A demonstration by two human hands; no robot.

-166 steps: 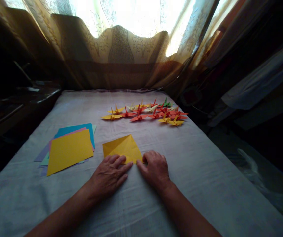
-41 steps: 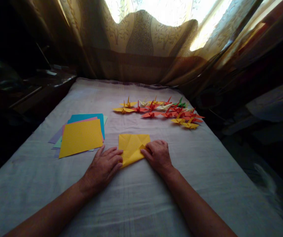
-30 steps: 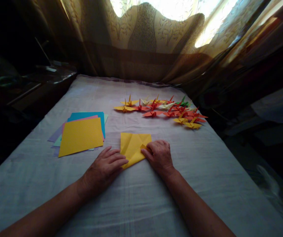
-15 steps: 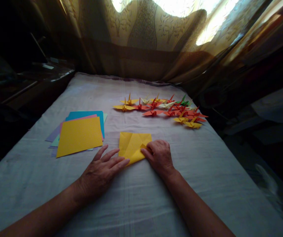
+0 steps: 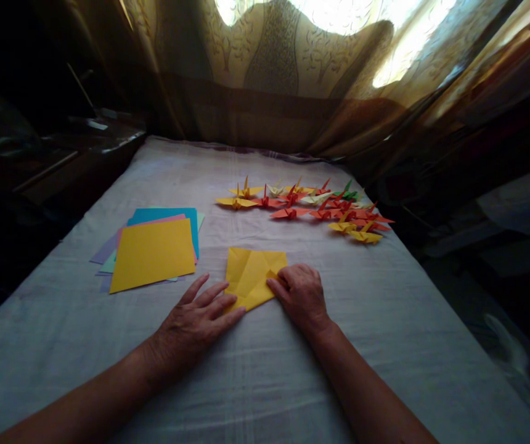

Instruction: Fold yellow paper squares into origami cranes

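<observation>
At the near edge of the cloth-covered table (image 5: 293, 382), both forearms lie across the cloth. The left hand (image 5: 195, 320) is open and flat with its fingers spread, the tips resting on the near left edge of the yellow sheet (image 5: 250, 276). It is probably pinning the sheet so it cannot slide on the cloth. The right hand (image 5: 301, 295) is curled, fingertips on a small turned-up corner at the sheet's right edge. Pinching or only pressing, I cannot tell; the thumb is hidden. The sheet lies creased between the two hands. To its left, and apart from it, is a fanned stack of coloured paper (image 5: 154, 253), yellow on top, close to the left hand. Farther back, right of centre, a cluster of paper cranes (image 5: 311, 206) in red, yellow, white and green sits well clear of the hands. Behind the table hangs a patterned curtain (image 5: 274, 74), with daylight coming through.
</observation>
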